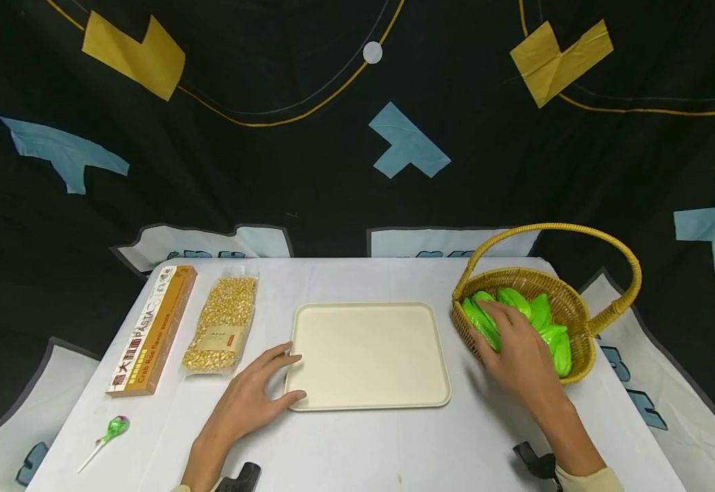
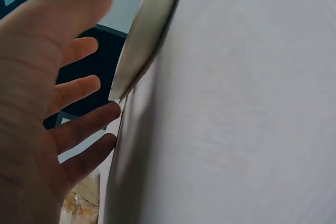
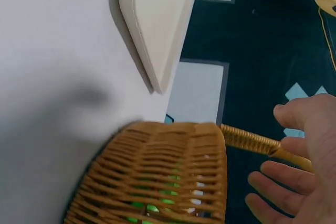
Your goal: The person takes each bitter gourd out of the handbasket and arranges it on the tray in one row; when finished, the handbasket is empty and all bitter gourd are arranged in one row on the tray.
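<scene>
A cream rectangular tray (image 1: 370, 357) lies flat in the middle of the white table. My left hand (image 1: 251, 396) is at its left end, thumb and fingers spread apart, fingertips right at the rim. From the left wrist view, the same hand (image 2: 58, 93) holds nothing. At the right stands a yellow wicker basket (image 1: 520, 273) with a tall arched handle, holding several bright green, ridged fruits (image 1: 541, 311) that look like star fruit. My right hand (image 1: 520, 355) reaches over its near left rim, overlapping the fruit. In the right wrist view, its fingers (image 3: 283, 182) are spread and hold nothing.
Left of the tray lie a clear bag of yellow corn kernels (image 1: 225, 314) and a long orange-and-white pasta box (image 1: 154, 331). A green-wrapped lollipop (image 1: 116, 426) is near the left front. The basket handle (image 1: 631, 280) arches up over the right table edge. A dark curtain (image 1: 308, 191) hangs behind.
</scene>
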`<move>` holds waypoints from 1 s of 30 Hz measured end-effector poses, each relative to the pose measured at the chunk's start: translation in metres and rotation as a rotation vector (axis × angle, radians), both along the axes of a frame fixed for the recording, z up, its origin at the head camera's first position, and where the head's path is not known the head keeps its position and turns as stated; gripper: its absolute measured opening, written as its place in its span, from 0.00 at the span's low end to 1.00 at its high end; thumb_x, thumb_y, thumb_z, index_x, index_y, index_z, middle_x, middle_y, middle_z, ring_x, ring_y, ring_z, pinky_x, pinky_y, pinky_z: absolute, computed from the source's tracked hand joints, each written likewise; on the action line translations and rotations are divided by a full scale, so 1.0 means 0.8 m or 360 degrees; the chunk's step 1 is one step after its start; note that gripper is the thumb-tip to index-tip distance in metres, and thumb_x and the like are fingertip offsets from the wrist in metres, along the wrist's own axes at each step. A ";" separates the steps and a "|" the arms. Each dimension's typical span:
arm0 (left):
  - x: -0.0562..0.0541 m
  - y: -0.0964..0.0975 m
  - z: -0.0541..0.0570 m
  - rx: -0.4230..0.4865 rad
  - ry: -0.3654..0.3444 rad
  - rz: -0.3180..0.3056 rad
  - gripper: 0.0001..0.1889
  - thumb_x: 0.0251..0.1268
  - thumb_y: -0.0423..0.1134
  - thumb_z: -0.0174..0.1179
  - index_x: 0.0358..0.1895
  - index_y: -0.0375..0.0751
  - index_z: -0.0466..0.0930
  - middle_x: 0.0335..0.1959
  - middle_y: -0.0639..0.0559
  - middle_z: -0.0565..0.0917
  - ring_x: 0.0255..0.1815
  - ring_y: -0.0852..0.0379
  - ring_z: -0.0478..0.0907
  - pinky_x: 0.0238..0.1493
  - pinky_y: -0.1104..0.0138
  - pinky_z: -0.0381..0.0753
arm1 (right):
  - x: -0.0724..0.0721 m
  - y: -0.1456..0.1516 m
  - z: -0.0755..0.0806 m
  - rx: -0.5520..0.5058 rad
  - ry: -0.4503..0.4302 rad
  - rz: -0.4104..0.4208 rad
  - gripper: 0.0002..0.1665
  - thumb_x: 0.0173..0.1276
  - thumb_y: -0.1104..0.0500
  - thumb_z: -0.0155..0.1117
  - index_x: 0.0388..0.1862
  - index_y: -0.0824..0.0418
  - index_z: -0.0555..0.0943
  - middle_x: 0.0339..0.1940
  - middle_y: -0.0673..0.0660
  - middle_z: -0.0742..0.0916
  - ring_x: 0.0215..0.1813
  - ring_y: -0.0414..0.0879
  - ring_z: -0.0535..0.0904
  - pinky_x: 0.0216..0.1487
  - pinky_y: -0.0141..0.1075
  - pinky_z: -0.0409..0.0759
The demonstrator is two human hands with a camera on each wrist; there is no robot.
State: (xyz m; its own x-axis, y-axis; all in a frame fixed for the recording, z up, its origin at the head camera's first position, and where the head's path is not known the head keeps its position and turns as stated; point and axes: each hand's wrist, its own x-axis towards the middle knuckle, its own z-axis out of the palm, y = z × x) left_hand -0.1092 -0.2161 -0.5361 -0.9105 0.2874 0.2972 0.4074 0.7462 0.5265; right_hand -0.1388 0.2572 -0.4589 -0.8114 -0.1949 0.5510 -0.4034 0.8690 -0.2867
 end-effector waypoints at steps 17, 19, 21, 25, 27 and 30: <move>-0.003 -0.007 -0.017 0.0039 0.0011 -0.0074 0.28 0.55 0.52 0.84 0.60 0.55 0.89 0.74 0.58 0.80 0.72 0.49 0.78 0.72 0.52 0.77 | -0.032 0.039 0.006 -0.0085 -0.0197 -0.0177 0.32 0.70 0.63 0.77 0.70 0.67 0.79 0.64 0.73 0.83 0.63 0.73 0.80 0.57 0.72 0.82; -0.003 -0.007 -0.017 0.0037 0.0008 -0.0076 0.26 0.56 0.52 0.84 0.59 0.56 0.90 0.75 0.58 0.79 0.73 0.49 0.77 0.72 0.51 0.77 | -0.036 0.045 0.009 -0.0090 -0.0193 -0.0198 0.31 0.69 0.63 0.76 0.69 0.67 0.79 0.63 0.74 0.82 0.64 0.73 0.79 0.59 0.73 0.81; -0.003 -0.008 -0.017 0.0038 0.0000 -0.0073 0.25 0.56 0.52 0.84 0.57 0.56 0.90 0.75 0.57 0.79 0.74 0.48 0.77 0.73 0.50 0.77 | -0.041 0.050 0.011 -0.0087 -0.0231 -0.0221 0.31 0.70 0.63 0.75 0.70 0.67 0.79 0.64 0.75 0.81 0.64 0.74 0.78 0.59 0.73 0.80; -0.001 -0.009 -0.017 0.0053 -0.0028 -0.0059 0.23 0.56 0.52 0.84 0.55 0.56 0.90 0.76 0.57 0.78 0.74 0.47 0.76 0.73 0.49 0.77 | -0.050 0.060 0.012 -0.0073 -0.0345 -0.0243 0.31 0.73 0.61 0.73 0.72 0.67 0.77 0.66 0.76 0.80 0.65 0.76 0.76 0.59 0.74 0.78; -0.001 -0.009 -0.018 0.0066 -0.0042 -0.0053 0.22 0.56 0.51 0.84 0.54 0.56 0.90 0.76 0.57 0.78 0.75 0.47 0.76 0.74 0.50 0.76 | -0.055 0.065 0.009 -0.0068 -0.0397 -0.0253 0.31 0.74 0.60 0.72 0.72 0.67 0.76 0.67 0.76 0.79 0.66 0.76 0.75 0.61 0.74 0.77; -0.001 -0.010 -0.019 0.0088 -0.0065 -0.0050 0.22 0.56 0.51 0.84 0.53 0.57 0.90 0.76 0.58 0.78 0.75 0.48 0.75 0.75 0.51 0.74 | -0.061 0.072 0.004 -0.0060 -0.0452 -0.0277 0.31 0.75 0.59 0.71 0.73 0.67 0.76 0.68 0.76 0.78 0.68 0.77 0.75 0.63 0.75 0.76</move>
